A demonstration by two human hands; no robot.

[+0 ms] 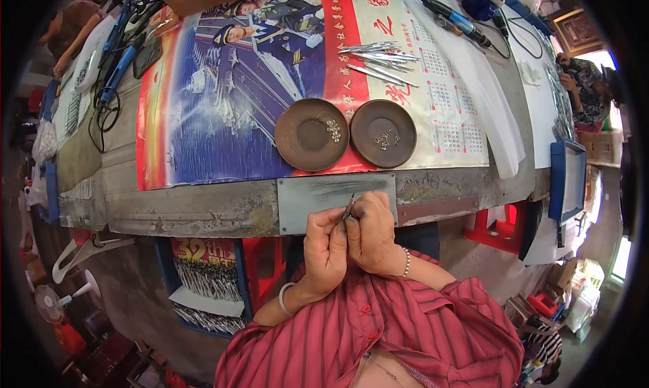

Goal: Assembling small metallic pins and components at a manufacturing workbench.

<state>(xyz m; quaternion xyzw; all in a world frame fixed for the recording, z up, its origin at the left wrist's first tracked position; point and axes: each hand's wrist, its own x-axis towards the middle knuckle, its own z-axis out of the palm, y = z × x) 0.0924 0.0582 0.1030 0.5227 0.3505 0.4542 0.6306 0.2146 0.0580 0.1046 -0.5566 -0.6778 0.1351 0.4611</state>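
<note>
Workbench: long grey worn tabletop [203, 209] running left to right, its near edge just ahead of the person's hands.
Poster: large glossy blue, red and white calendar sheet [223, 117] lying flat over the middle of the tabletop, reaching almost to the near edge.
Metal plate: flat grey rectangular plate [318, 202] at the near edge of the tabletop, directly in front of the hands.
Left dish: round dark brown shallow dish [304, 141] on the poster's near edge, with a small cluster of pale beads toward its right side.
Right dish: second round dark brown shallow dish [399, 144] just beside the first, on its right, with a few tiny metal bits in its middle.
Metal rods: loose bundle of thin silvery rods [380, 58] lying on the poster, toward the far edge of the tabletop, beyond the two dishes.
Left hand [326, 246]: closed, fingers curled, thumb and forefinger pinched on the lower end of the thin tool; a pale bangle at the wrist.
Right hand [372, 229]: closed, touching the left, fingertips pressed on the same tool; a bead bracelet at the wrist.
Held tool: thin dark metal pin-like tool [350, 206], gripped between both hands, its tip pointing up over the near edge of the grey plate.
</note>
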